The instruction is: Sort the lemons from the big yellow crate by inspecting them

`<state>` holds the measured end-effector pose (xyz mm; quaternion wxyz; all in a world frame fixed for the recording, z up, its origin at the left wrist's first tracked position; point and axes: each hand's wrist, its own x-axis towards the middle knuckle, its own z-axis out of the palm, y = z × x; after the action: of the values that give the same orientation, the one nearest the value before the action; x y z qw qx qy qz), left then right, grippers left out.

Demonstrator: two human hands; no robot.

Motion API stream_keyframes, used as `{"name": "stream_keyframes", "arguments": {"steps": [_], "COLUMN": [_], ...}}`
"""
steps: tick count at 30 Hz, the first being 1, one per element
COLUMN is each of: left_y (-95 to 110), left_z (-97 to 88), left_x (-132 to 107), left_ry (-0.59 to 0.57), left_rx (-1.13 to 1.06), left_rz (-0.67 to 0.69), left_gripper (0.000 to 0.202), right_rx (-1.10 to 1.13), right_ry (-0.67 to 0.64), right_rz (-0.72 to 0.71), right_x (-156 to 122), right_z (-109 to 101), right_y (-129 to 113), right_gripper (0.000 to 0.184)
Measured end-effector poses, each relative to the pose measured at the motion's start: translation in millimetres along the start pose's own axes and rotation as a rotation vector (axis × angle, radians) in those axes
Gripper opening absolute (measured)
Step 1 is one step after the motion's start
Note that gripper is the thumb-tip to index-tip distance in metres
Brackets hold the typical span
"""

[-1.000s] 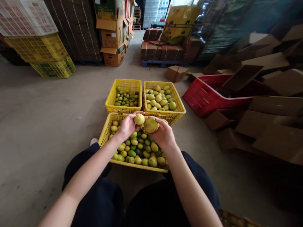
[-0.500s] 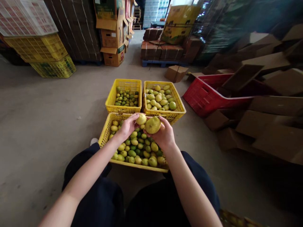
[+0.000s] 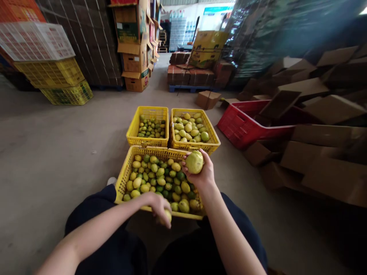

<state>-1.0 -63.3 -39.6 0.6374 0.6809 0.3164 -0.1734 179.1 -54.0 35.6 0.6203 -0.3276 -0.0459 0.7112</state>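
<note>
I sit on the floor with a yellow crate point(image 3: 126, 173) of yellow-green lemons between my knees. My right hand point(image 3: 200, 173) is closed around a large yellow lemon point(image 3: 194, 162), held above the crate's right rim. My left hand point(image 3: 159, 206) has come down to the crate's near edge, its fingers curled over a smaller lemon point(image 3: 166, 216). Two more yellow crates stand just beyond: the left one point(image 3: 134, 128) holds small greenish lemons, the right one point(image 3: 213, 134) larger yellow ones.
A red crate point(image 3: 237, 126) lies tilted to the right among scattered flat cardboard boxes point(image 3: 323, 110). Stacked yellow and white crates point(image 3: 51, 72) stand at the far left. Cartons point(image 3: 134, 57) and a loaded pallet point(image 3: 195, 74) line the back. Bare concrete floor point(image 3: 57, 152) spreads to the left.
My left hand dropped with its small lemon from beside the right hand to the near crate's front edge. The right hand stayed up with the large lemon. My view tilted slightly.
</note>
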Motion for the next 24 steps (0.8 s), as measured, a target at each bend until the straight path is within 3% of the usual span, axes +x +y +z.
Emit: {"name": "stream_keyframes", "arguments": {"steps": [1, 2, 3, 4, 5, 6, 8, 9, 10, 11, 12, 14, 18, 21, 22, 24], "left_y": [-1, -1, 2, 5, 8, 10, 9, 6, 2, -2, -5, -8, 2, 9, 10, 8], "left_z": [4.9, 3.6, -4.5, -19.0, -38.8, -61.7, -107.3, -125.4, -138.3, -145.5, -147.3, -138.1, -103.7, -89.8, -88.2, -87.7], "left_x": [0, -2, -6, -13, -23, -34, -63, -78, -91, -103, -111, -117, -103, -92, -89, -87], "left_ry": [-0.087, -0.093, 0.014, 0.207, 0.513, 0.681, 0.911, 1.114, 1.263, 1.304, 1.300, 1.164, 0.756, 0.465, 0.439, 0.493], "left_rx": [0.076, 0.111, 0.093, 0.040, -0.063, -0.097, -0.142, -0.215, -0.233, -0.206, -0.164, 0.007, 0.471, 0.639, 0.659, 0.691], "left_rz": [-0.078, -0.125, -0.125, -0.104, -0.032, -0.005, -0.028, -0.054, -0.061, -0.075, -0.094, -0.149, -0.337, -0.428, -0.434, -0.422], "left_gripper": [0.021, 0.021, 0.021, 0.028, 0.043, 0.058, 0.074, 0.078, 0.079, 0.077, 0.073, 0.065, 0.063, 0.065, 0.065, 0.065], "right_rx": [0.004, 0.009, 0.014, 0.018, 0.019, 0.016, 0.000, -0.012, -0.029, -0.049, -0.073, -0.137, -0.308, -0.503, -0.585, -0.740], "right_ry": [0.001, 0.000, 0.000, -0.001, -0.001, 0.003, 0.026, 0.043, 0.062, 0.081, 0.098, 0.119, 0.134, 0.120, 0.093, 0.018], "right_rz": [0.012, 0.024, 0.033, 0.036, 0.037, 0.038, 0.045, 0.052, 0.062, 0.072, 0.083, 0.106, 0.172, 0.256, 0.298, 0.377], "right_x": [0, 0, 0, 1, 1, 1, 1, 1, 1, 2, 3, 6, 14, 17, 17, 14], "right_z": [-1, -1, -1, -2, -1, -1, 0, 1, 2, 3, 4, 5, 8, 4, 0, -14], "right_y": [0, 1, 2, 2, 3, 4, 5, 6, 8, 9, 11, 18, 42, 75, 89, 121], "right_gripper": [0.031, 0.030, 0.029, 0.028, 0.028, 0.028, 0.029, 0.030, 0.031, 0.032, 0.033, 0.035, 0.032, 0.019, 0.016, 0.013]}}
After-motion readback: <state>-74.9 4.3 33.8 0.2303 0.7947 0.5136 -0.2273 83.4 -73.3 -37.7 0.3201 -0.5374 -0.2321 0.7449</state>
